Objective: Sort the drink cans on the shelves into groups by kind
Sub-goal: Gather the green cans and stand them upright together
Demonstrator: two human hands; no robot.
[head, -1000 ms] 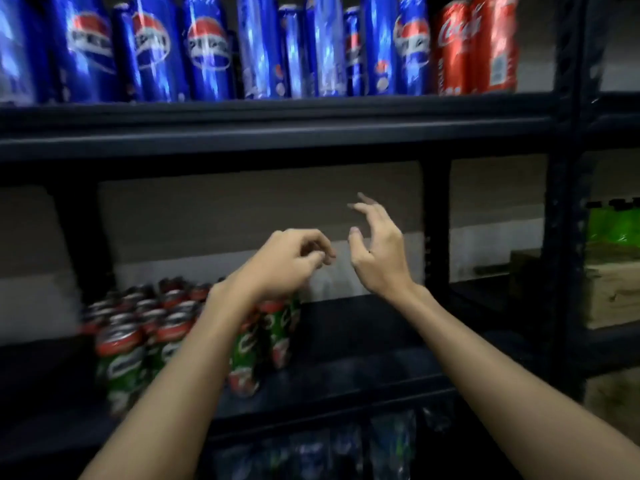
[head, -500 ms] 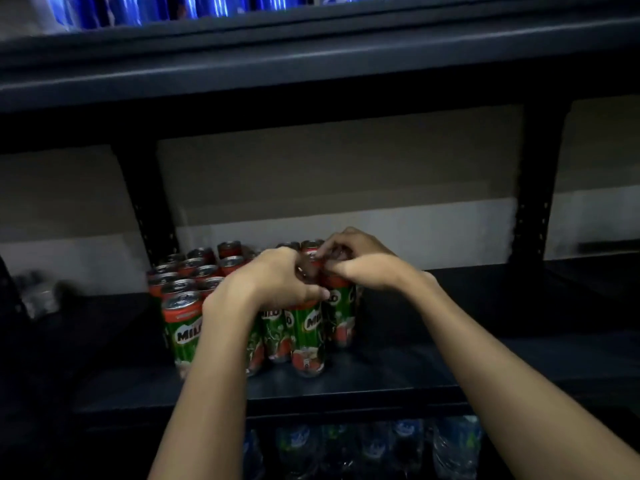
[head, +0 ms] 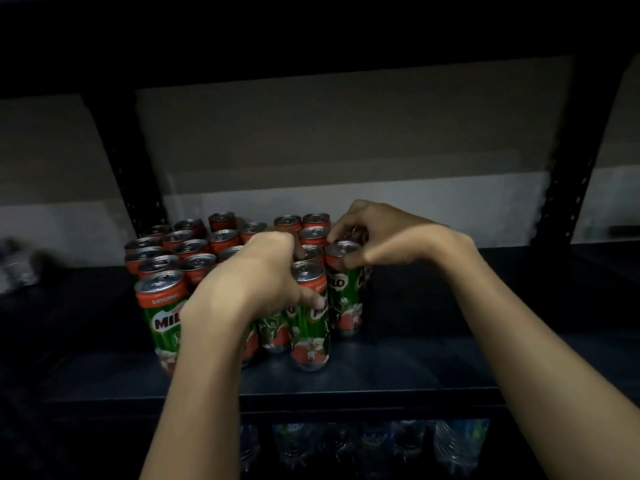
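Several green-and-red Milo cans [head: 162, 306] stand upright in a tight cluster on the left half of a dark shelf [head: 433, 362]. My left hand [head: 252, 282] curls over the top of the cans at the front middle of the cluster, its thumb against a front can [head: 310, 327]. My right hand [head: 384, 237] reaches over the cluster's right edge, fingertips pinching the top rim of the rightmost can [head: 344, 289]. The cans under my left palm are hidden.
Black perforated shelf posts stand at the back left [head: 138, 188] and back right [head: 568, 188]. Clear plastic bottles [head: 363, 445] fill the shelf below. A dim blurred object [head: 17, 268] lies far left. The upper shelf's underside is dark overhead.
The view dropped from the Pepsi and Coca-Cola shelf to the Milo shelf. Both hands came down from mid-air onto the can tops and now rest there, closer in view.
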